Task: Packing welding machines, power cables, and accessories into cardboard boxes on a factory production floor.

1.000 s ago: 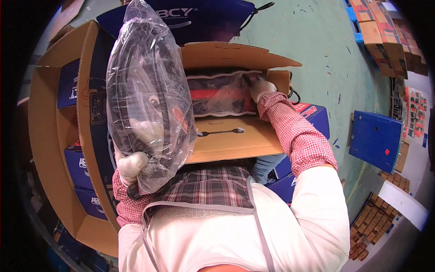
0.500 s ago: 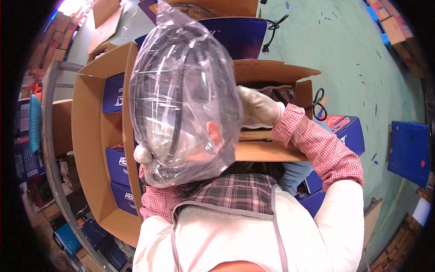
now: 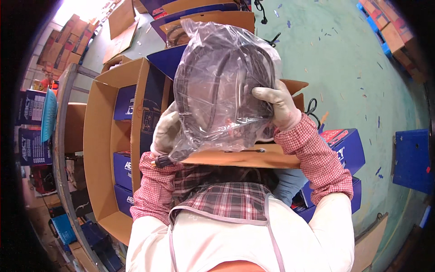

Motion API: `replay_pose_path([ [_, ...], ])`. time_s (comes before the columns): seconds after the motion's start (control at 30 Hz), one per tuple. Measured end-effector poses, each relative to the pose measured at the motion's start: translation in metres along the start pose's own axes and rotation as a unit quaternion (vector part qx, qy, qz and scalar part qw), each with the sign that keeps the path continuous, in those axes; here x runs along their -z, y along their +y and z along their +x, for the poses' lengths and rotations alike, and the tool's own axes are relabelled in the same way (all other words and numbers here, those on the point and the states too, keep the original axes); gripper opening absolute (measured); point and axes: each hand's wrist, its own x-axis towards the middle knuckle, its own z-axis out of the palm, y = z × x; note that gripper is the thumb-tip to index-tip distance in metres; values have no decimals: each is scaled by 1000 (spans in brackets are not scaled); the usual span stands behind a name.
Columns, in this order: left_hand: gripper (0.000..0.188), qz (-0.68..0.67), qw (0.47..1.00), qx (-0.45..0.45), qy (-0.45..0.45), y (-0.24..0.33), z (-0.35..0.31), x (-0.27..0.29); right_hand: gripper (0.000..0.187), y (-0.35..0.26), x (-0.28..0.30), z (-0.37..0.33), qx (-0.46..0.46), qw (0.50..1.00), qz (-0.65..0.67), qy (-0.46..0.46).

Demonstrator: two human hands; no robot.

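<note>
A clear plastic bag (image 3: 206,90) with a coiled black cable (image 3: 219,86) inside is held up before me. My right hand (image 3: 280,103), in a white glove, grips its right side, thumb in front and other fingers hidden behind. My left hand (image 3: 166,129), also gloved, is closed on its lower left edge, with the fingers partly behind the plastic. A black cable plug (image 3: 164,161) with a brass-coloured tip pokes out below my left hand. Under the bag, an open cardboard box (image 3: 244,156) shows its near flap; the bag hides most of its inside.
At left, a large open carton (image 3: 99,149) contains several blue boxes (image 3: 123,164), beside a metal rack frame (image 3: 61,149). More open boxes (image 3: 204,19) stand beyond the bag. Blue boxes (image 3: 346,152) lie at right, and a black power cord (image 3: 312,109) hangs nearby.
The bag has moved right and farther down over the open box. My left hand, mostly hidden behind it before, now shows at its left edge. My right hand has its thumb over the front.
</note>
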Motion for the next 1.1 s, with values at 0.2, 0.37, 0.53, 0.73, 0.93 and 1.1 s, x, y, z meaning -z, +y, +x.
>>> replay_pose_path([
  [0.2, 30, 245, 951, -135, 135, 18, 9, 18, 43, -15, -1, 5, 132, 989, -70, 4],
  [0.37, 26, 290, 910, -260, 144, 55, 3, -9, 40, -41, -10, 3, 147, 982, -117, 13],
  [0.53, 24, 528, 844, -58, -68, -2, 22, -24, 48, -46, -63, 4, 154, 985, -74, -31],
  [0.73, 19, 522, 788, -296, 135, 14, 9, -42, 51, -75, -64, -2, 198, 821, -535, -2],
  [0.93, 85, 785, 464, -381, -154, 48, 26, -110, 35, -49, -88, 9, 156, 591, -770, -182],
  [1.1, 85, 789, 589, -116, -131, 34, 31, -83, 37, -36, -89, 8, 80, 608, -769, -179],
])
